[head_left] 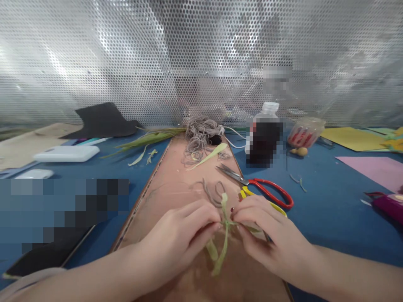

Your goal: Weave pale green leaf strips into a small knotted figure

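Between my hands, pale green leaf strips (225, 237) cross at a small knot or joint, their ends sticking out up, down and to the sides. My left hand (185, 228) pinches the piece from the left, fingertips close to the crossing. From the other side my right hand (267, 228) pinches a strip that runs out to the right. Just beyond lies a loop of grey cord (215, 193) on the brown board (166, 188). Scissors with red handles (270, 191) lie open-bladed past my right hand, and a yellow-handled tool (248, 192) is partly hidden by that hand.
A tangle of grey cord (201, 132) and a loose leaf strip (209, 157) lie at the board's far end. Long green leaves (154, 137) are at its left. A bottle (266, 138), a clear jar (307, 131) and coloured paper (349, 138) stand or lie right. A perforated metal sheet (201, 54) rises behind.
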`<state>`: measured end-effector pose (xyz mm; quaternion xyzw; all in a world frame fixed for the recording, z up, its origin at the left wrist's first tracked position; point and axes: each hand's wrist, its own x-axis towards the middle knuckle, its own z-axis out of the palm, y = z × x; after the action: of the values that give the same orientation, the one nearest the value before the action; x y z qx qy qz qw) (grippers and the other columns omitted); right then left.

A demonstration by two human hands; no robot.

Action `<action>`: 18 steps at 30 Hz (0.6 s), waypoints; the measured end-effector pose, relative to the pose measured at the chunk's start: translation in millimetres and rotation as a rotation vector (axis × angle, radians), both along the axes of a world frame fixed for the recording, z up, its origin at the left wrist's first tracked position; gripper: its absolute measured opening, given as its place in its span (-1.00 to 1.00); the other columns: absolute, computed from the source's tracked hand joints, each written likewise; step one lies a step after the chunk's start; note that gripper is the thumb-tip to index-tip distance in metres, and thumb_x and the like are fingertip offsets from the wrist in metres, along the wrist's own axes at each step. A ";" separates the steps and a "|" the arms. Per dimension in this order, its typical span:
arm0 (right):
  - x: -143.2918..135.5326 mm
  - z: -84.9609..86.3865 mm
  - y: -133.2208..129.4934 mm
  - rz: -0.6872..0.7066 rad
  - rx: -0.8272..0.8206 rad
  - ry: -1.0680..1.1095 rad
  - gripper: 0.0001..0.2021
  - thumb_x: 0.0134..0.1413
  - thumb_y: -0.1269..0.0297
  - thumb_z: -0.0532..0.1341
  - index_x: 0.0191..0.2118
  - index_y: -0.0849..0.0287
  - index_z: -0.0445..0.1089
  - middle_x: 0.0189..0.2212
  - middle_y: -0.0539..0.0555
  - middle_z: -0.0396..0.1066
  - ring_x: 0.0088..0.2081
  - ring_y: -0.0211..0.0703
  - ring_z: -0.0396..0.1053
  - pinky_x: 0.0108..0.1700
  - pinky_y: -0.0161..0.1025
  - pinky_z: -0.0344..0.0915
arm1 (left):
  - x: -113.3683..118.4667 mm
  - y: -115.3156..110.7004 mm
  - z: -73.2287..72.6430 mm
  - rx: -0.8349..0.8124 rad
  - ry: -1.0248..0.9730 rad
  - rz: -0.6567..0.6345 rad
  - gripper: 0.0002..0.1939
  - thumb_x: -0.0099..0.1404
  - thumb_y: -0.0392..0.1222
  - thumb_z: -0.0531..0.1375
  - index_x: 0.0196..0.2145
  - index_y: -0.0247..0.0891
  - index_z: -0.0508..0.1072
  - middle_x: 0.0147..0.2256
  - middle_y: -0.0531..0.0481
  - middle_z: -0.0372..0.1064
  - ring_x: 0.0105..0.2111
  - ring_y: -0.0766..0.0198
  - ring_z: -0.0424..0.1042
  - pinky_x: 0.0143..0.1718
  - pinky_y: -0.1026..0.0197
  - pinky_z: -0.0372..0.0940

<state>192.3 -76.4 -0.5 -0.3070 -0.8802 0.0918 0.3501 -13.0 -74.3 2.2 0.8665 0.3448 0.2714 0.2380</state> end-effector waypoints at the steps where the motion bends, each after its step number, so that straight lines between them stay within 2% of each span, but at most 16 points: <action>1: 0.5 -0.3 -0.7 0.006 -0.028 0.001 -0.78 0.01 0.58 0.06 -0.26 0.14 0.21 -0.34 0.03 0.34 -0.28 -0.24 0.27 -0.23 -0.26 0.26 | -0.2 0.1 0.1 0.008 0.016 0.012 -0.89 0.29 -0.31 -0.02 -0.37 -0.20 0.27 -0.38 0.10 0.35 -0.37 0.39 0.33 -0.33 0.37 0.22; 8: 2.8 -2.1 -6.8 0.056 -0.197 -0.016 -0.66 0.06 0.60 -0.03 -0.07 0.11 0.12 -0.24 0.05 0.30 -0.23 -0.30 0.30 -0.23 -0.37 0.27 | -0.5 0.3 -0.8 0.108 0.015 0.014 -0.88 0.27 -0.34 0.01 -0.29 -0.18 0.29 -0.37 0.14 0.40 -0.39 0.43 0.38 -0.33 0.44 0.24; 13: 0.8 1.2 -8.7 0.060 -0.171 -0.003 -0.73 0.01 0.59 -0.01 -0.18 0.14 0.16 -0.35 0.03 0.27 -0.32 -0.30 0.26 -0.26 -0.37 0.26 | -2.3 -1.3 -3.1 0.190 0.071 -0.029 -0.87 0.30 -0.29 -0.03 -0.26 -0.19 0.28 -0.38 0.09 0.40 -0.40 0.38 0.38 -0.36 0.39 0.26; 18: -0.1 1.4 -7.6 0.025 -0.131 -0.020 -0.83 0.04 0.56 0.03 -0.27 0.16 0.19 -0.44 -0.01 0.25 -0.43 -0.33 0.22 -0.39 -0.41 0.21 | -3.2 -1.9 -3.6 0.262 0.096 -0.052 -0.84 0.32 -0.29 -0.06 -0.27 -0.20 0.30 -0.37 0.06 0.41 -0.39 0.35 0.39 -0.37 0.37 0.26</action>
<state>192.2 -84.0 0.8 -0.3194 -0.8795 0.1505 0.3191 -16.2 -76.2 -1.4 0.9107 0.2949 0.2662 0.1133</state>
